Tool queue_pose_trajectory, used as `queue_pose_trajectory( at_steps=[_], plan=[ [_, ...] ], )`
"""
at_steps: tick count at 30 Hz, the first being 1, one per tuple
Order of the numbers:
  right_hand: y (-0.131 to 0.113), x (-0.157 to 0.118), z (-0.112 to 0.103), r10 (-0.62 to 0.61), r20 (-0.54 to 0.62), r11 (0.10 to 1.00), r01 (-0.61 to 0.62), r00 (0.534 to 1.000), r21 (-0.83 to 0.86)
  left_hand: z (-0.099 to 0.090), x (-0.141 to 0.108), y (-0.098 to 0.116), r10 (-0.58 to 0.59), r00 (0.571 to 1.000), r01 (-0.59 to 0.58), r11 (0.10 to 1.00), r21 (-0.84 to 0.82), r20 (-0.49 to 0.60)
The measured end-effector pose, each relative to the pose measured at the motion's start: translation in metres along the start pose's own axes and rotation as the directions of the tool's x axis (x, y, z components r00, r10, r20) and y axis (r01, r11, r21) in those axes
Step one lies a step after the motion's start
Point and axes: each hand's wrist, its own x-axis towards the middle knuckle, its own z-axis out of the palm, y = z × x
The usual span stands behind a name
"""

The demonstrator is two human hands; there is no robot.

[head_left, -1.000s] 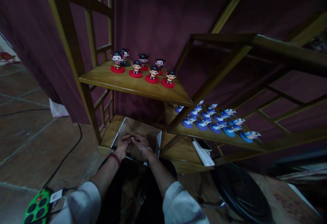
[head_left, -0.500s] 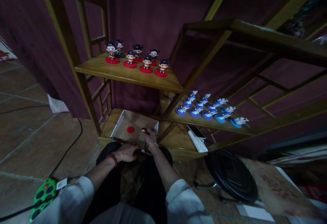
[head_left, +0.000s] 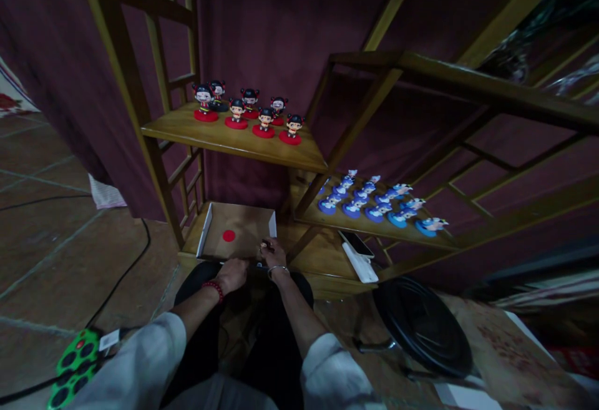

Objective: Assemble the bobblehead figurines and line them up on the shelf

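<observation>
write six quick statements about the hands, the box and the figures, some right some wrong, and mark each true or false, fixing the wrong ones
1. The right hand holds a small black-haired figure. True.
2. The red disc lies in the open box. True.
3. The red bracelet is on the right wrist. False: it is on the left wrist.
4. The left hand lies flat on the red disc. False: its fingers are curled by the box's near edge, apart from the disc.
5. The blue figures stand higher than the figures on red bases. False: they are on a lower shelf.
6. The round black seat is to the right of the box. True.
</observation>
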Motion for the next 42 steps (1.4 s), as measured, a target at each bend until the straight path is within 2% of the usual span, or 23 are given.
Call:
queue_pose_trajectory(
  at_steps=[5, 10, 13, 18, 21, 25, 29, 32, 37, 42],
  plan=[
    [-0.011, 0.004, 0.007, 0.017, 0.036, 1.000, -0.016, 0.999, -0.021, -0.010, 0.016, -0.004, -0.111, 0.986, 0.095, 0.986, -0.134, -0.121],
    [-0.019, 0.005, 0.019, 0.002, 0.024, 0.990, 0.001, 1.000, -0.138, -0.022, 0.037, -0.019, -0.333, 0.905, 0.296, 0.939, -0.173, -0.264],
    [-0.016, 0.008, 0.026, 0.009, 0.025, 0.987, -0.005, 1.000, -0.163, -0.022, 0.045, -0.025, -0.388, 0.870, 0.344, 0.920, -0.191, -0.304],
    [-0.002, 0.014, 0.035, 0.058, 0.048, 0.980, -0.047, 0.997, -0.194, -0.018, 0.056, -0.029, -0.391, 0.872, 0.338, 0.916, -0.216, -0.294],
    [0.003, 0.015, 0.038, 0.042, 0.066, 0.981, -0.029, 0.997, -0.189, -0.016, 0.060, -0.031, -0.385, 0.875, 0.324, 0.916, -0.236, -0.294],
    [0.001, 0.014, 0.037, 0.023, 0.068, 0.981, -0.010, 0.997, -0.192, -0.014, 0.064, -0.034, -0.389, 0.867, 0.315, 0.912, -0.264, -0.311],
    [0.000, 0.014, 0.035, 0.043, 0.119, 0.985, -0.022, 0.992, -0.174, -0.014, 0.065, -0.034, -0.425, 0.847, 0.337, 0.894, -0.297, -0.319],
    [0.004, 0.014, 0.036, 0.002, 0.112, 0.987, 0.016, 0.994, -0.162, -0.012, 0.065, -0.033, -0.434, 0.843, 0.333, 0.885, -0.326, -0.318],
    [0.006, 0.017, 0.037, 0.020, 0.091, 0.987, -0.005, 0.996, -0.162, -0.008, 0.066, -0.036, -0.430, 0.846, 0.299, 0.872, -0.387, -0.316],
    [-0.002, 0.017, 0.035, 0.020, 0.089, 0.993, -0.009, 0.996, -0.118, -0.008, 0.067, -0.041, -0.427, 0.859, 0.248, 0.830, -0.500, -0.282]
  ],
)
